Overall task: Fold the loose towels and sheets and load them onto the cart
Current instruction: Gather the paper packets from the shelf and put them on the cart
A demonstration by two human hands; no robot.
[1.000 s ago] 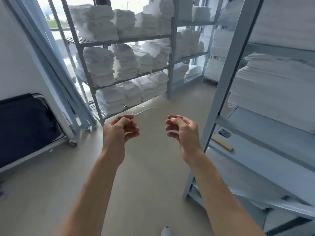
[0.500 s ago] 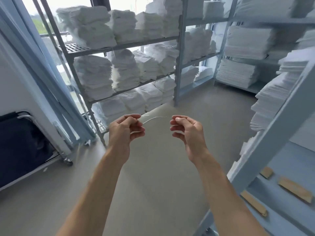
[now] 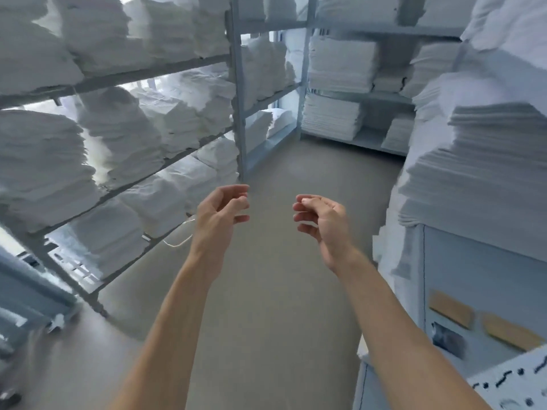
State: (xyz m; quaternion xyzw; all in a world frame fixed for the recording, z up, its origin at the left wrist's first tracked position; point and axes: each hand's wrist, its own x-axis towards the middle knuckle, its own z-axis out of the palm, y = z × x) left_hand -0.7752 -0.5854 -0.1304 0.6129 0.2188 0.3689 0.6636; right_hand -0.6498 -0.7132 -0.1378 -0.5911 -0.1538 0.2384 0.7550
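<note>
Both forearms bare, reaching forward over a smooth matte grey-beige floor (image 3: 275, 291). Frame is motion-blurred, edges soft.

Bottom right, nearest: pale blue-grey flat-panel surface (image 3: 485, 279) with two tan rectangular strips (image 3: 451, 309) lying on it and a small dark item (image 3: 448, 340) beside them; too blurred to identify. Corner of a white sheet with black marks (image 3: 515, 383) at the frame edge.

Left hand (image 3: 220, 216): fingers loosely curled, thumb and forefinger tips close together, not a fist. A thin white thread (image 3: 179, 242) loops out just left of the wrist; can't tell whether the fingers actually pinch it. Nothing else in that hand.

Right hand (image 3: 324, 221): fingers half-open, spread and bent, palm facing left, empty. Hands apart, touching no linen.

Right, beside the right arm: tall stack of thin flat-folded white sheets (image 3: 485, 161), crisp layered edges, sitting on top of the blue-grey panel.

Left: grey metal rack (image 3: 236, 113), angled uprights and slotted shelves, loaded with thick, fluffy folded white towels (image 3: 118, 134) in lumpy piles on several levels.

Far end: second grey shelving unit (image 3: 370, 97) with neater, squarer stacks of folded white linen (image 3: 333, 116). All linen in view is already folded and shelved; no cart identifiable.
</note>
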